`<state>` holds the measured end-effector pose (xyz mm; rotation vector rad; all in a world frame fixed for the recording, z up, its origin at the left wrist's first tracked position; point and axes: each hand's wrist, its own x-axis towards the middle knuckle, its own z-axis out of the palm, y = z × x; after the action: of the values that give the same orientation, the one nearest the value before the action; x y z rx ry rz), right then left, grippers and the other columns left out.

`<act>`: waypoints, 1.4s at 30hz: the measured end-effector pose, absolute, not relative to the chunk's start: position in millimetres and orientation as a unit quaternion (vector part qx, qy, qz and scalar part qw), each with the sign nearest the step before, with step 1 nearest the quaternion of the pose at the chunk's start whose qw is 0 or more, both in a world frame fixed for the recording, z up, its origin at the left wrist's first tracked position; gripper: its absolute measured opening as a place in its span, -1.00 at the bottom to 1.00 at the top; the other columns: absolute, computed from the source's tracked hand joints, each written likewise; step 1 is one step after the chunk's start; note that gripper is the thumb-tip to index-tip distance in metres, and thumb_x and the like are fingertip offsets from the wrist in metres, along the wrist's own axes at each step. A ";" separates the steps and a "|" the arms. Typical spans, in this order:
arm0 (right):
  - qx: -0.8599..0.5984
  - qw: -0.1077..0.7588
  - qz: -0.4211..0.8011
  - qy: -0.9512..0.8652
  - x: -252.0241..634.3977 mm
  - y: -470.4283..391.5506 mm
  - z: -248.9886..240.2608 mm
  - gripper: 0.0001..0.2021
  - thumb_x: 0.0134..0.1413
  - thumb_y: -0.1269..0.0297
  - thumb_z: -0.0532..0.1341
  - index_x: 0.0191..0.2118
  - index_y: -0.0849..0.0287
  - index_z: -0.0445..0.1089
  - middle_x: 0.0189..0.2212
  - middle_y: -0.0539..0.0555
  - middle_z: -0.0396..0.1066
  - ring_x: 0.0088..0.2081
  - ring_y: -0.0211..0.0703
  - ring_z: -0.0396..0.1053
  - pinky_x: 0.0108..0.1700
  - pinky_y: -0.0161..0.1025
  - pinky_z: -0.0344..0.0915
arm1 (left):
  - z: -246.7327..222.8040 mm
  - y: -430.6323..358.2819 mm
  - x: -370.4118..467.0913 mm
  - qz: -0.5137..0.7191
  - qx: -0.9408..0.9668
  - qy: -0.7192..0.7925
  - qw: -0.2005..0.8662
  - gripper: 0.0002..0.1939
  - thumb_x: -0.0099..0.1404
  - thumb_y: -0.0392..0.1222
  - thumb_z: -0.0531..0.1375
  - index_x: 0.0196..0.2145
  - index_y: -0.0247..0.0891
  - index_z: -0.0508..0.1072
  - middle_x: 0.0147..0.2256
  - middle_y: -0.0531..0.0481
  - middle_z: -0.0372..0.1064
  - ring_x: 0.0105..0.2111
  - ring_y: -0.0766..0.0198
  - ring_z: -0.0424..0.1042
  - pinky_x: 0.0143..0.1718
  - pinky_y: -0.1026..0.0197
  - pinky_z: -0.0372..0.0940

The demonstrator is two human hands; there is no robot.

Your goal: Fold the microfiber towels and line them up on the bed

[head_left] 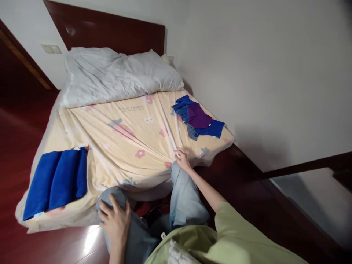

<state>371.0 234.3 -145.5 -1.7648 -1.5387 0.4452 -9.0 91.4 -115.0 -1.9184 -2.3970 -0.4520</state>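
Observation:
My left hand (115,220) rests on my left knee in blue jeans, its fingers spread and nothing in them. Beyond my right knee, my right hand (181,160) lies at the near edge of the yellow patterned bed sheet (151,137), touching it with fingers apart. Creases in the sheet run toward that hand. On the bed's left corner lie flat folded blue cloths (56,181), overlapping in a row. At the right side is a loose pile with a purple cloth (198,115) over blue cloth (217,129) and a grey-blue piece.
A rumpled white quilt (118,75) lies across the head of the bed, against a dark wooden headboard (110,25). A bare wall (261,73) runs along the right. Dark red flooring (19,154) shows at the left.

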 end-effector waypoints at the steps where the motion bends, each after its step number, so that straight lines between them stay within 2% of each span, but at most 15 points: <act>1: -0.714 0.360 0.158 -0.580 387.3 245.9 -143.9 -0.61 0.23 0.39 0.10 0.10 0.24 0.50 0.26 0.36 0.32 0.29 0.09 0.33 0.22 0.02 0.40 | -115.7 92.3 -9.1 -0.149 -0.616 -0.773 0.019 -0.21 0.43 0.09 0.07 0.45 -0.44 0.11 0.40 -0.69 -0.08 0.29 -0.59 0.15 -0.09 -0.50 0.40; 6: -0.793 0.312 0.061 -0.519 471.6 309.1 -131.1 -0.58 0.17 0.42 0.12 0.11 0.27 0.51 0.32 0.37 0.23 0.30 0.14 0.27 0.39 0.14 0.16 | -118.2 102.2 -6.6 -0.156 -0.595 -0.788 0.018 -0.19 0.38 0.10 0.11 0.47 -0.31 0.11 0.42 -0.58 -0.07 0.27 -0.55 0.18 -0.04 -0.50 0.37; 9: -0.817 0.275 0.033 -0.506 513.7 343.3 -128.5 -0.55 0.16 0.45 0.12 0.14 0.27 0.51 0.39 0.34 0.14 0.34 0.18 0.17 0.36 0.15 0.18 | -117.5 109.0 -5.0 -0.146 -0.585 -0.798 0.023 -0.20 0.39 0.15 0.10 0.46 -0.29 0.14 0.41 -0.54 -0.05 0.27 -0.54 0.19 -0.02 -0.48 0.38; 13: -0.858 0.207 0.050 -0.467 554.5 377.6 -140.9 -0.52 0.13 0.47 0.12 0.15 0.30 0.50 0.44 0.38 0.04 0.35 0.31 0.09 0.29 0.29 0.20 | -115.8 114.7 -2.7 -0.122 -0.571 -0.812 0.020 -0.24 0.40 0.15 0.10 0.42 -0.30 0.20 0.39 -0.53 0.02 0.24 -0.47 0.24 0.01 -0.40 0.39; 19: -0.861 0.211 0.041 -0.461 590.2 406.3 -167.1 -0.57 0.01 0.47 0.13 0.01 0.28 0.53 0.32 0.43 0.18 0.24 0.22 0.16 0.23 0.33 0.22 | -118.7 120.7 1.1 -0.098 -0.555 -0.826 0.019 -0.27 0.41 0.11 0.09 0.41 -0.31 0.23 0.39 -0.50 0.02 0.26 -0.40 0.22 0.08 -0.39 0.34; 23: -0.852 0.221 0.023 -0.474 600.7 409.8 -171.0 -0.55 0.05 0.45 0.10 0.06 0.33 0.50 0.21 0.45 0.31 0.19 0.23 0.21 0.20 0.31 0.25 | -117.1 120.0 0.7 -0.072 -0.559 -0.826 0.006 -0.30 0.44 0.08 0.08 0.41 -0.35 0.24 0.40 -0.50 0.00 0.27 -0.36 0.20 0.12 -0.36 0.32; 26: -0.847 0.273 -0.013 -0.456 607.1 408.0 -168.8 -0.57 0.11 0.43 0.08 0.05 0.36 0.51 0.12 0.49 0.38 0.14 0.27 0.29 0.17 0.29 0.28 | -117.1 117.0 -1.2 -0.062 -0.565 -0.823 0.001 -0.31 0.46 0.06 0.07 0.41 -0.34 0.24 0.40 -0.48 0.00 0.27 -0.33 0.20 0.14 -0.32 0.31; 29: -0.819 0.355 -0.064 -0.446 613.1 402.2 -158.0 -0.63 0.13 0.43 0.07 -0.06 0.34 0.56 0.03 0.58 0.45 0.08 0.32 0.39 0.18 0.24 0.28 | -119.8 112.6 -5.1 -0.069 -0.567 -0.821 0.012 -0.32 0.47 0.05 0.07 0.42 -0.32 0.25 0.41 -0.46 0.00 0.27 -0.31 0.20 0.15 -0.28 0.31; 35: -0.738 0.476 -0.158 -0.452 601.8 375.3 -92.0 -0.69 0.21 0.26 0.07 -0.20 0.15 0.58 -0.14 0.55 0.54 -0.01 0.46 0.50 0.12 0.33 0.34 | -120.2 102.8 -8.6 -0.089 -0.571 -0.816 0.014 -0.35 0.47 0.02 0.08 0.41 -0.32 0.27 0.39 -0.47 0.04 0.29 -0.28 0.20 0.20 -0.23 0.28; 39: -0.665 0.519 -0.161 -0.512 542.3 340.9 -36.5 -0.62 0.31 0.10 0.03 -0.15 0.17 0.55 -0.14 0.48 0.54 -0.02 0.34 0.51 0.10 0.24 0.42 | -120.7 99.0 -9.5 -0.101 -0.560 -0.823 -0.004 -0.35 0.45 -0.02 0.09 0.41 -0.31 0.27 0.42 -0.48 0.02 0.32 -0.31 0.17 0.18 -0.26 0.28; 42: -0.594 0.540 -0.079 -0.591 466.8 296.3 -14.0 -0.62 0.36 0.04 0.06 -0.16 0.19 0.51 -0.19 0.33 0.53 -0.09 0.15 0.52 0.03 0.13 0.46 | -127.1 95.9 -14.2 -0.144 -0.564 -0.813 -0.005 -0.36 0.42 -0.05 0.12 0.38 -0.35 0.30 0.42 -0.48 0.02 0.37 -0.34 0.10 0.24 -0.33 0.22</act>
<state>466.8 296.3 -14.0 -1.4127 -1.4039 -0.1877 -14.2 95.9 -127.1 -1.7784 -2.5614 -0.4542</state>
